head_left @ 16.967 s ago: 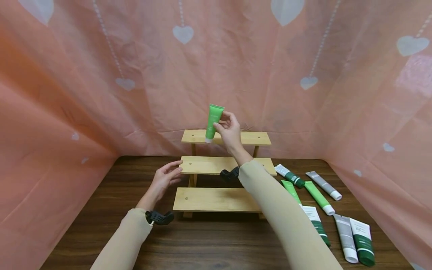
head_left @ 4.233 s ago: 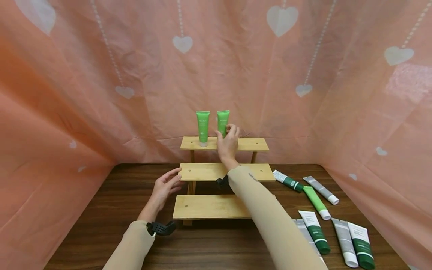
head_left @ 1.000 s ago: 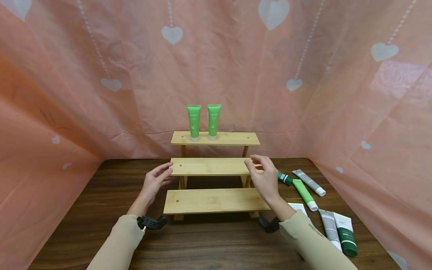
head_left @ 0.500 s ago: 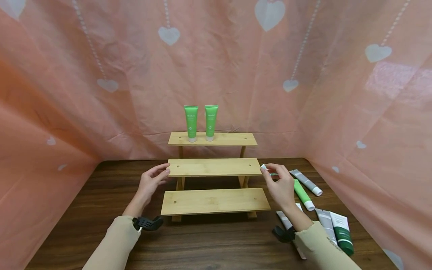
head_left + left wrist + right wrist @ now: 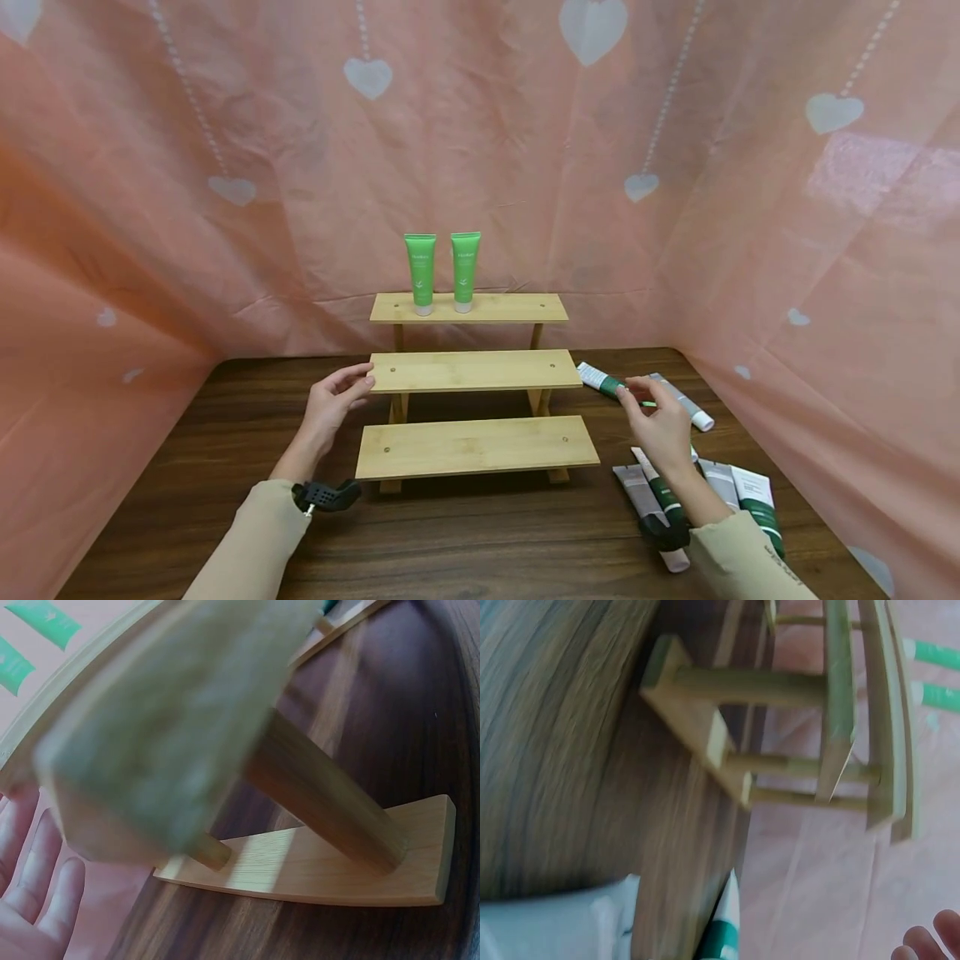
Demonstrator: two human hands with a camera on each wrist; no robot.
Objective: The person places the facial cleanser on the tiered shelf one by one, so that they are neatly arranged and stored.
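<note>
Two bright green squeeze tubes (image 5: 422,271) stand upright on their caps on the top shelf (image 5: 517,308) of a three-tier wooden rack. My left hand (image 5: 327,408) touches the left end of the middle shelf (image 5: 472,369) with thumb and fingertips; the left wrist view shows its fingers loosely extended beside the board. My right hand (image 5: 662,429), fingers and thumb bent but apart, hovers over a lying green tube (image 5: 647,404), mostly hidden behind it. Whether it touches that tube cannot be seen. Just left of its fingertips lies a white and dark green tube (image 5: 600,379).
Near the right forearm lie a grey tube (image 5: 633,483), a slim dark green tube (image 5: 660,492), another grey tube (image 5: 718,479) and a white and dark green tube (image 5: 753,492). A grey tube (image 5: 686,402) lies behind. The bottom shelf (image 5: 476,446) juts forward. Pink curtain (image 5: 300,208) surrounds the table.
Both green tubes were placed standing on the top shelf by the right hand, which let go and moved down and right to the lying tubes. The left hand stays at the rack.
</note>
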